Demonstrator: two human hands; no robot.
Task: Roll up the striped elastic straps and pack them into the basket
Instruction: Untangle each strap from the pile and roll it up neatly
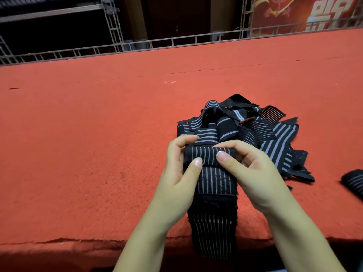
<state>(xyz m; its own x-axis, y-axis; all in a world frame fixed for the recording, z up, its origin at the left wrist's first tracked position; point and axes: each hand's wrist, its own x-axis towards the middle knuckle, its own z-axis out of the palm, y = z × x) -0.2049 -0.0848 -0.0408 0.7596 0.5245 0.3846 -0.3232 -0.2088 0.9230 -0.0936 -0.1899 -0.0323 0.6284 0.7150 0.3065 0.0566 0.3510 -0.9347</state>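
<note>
Black striped strap (214, 181) half rolled on the red surface (88, 134), its tail hanging over the near edge, left hand (178, 173) and right hand (253, 173) both with grip pinching the roll, pile of straps (255, 128) just behind it, one rolled strap (353, 182) to the pile's right.

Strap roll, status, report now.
Left hand and right hand both grip strap, partly rolled, tail over table edge. Loose pile behind. No basket visible.
</note>
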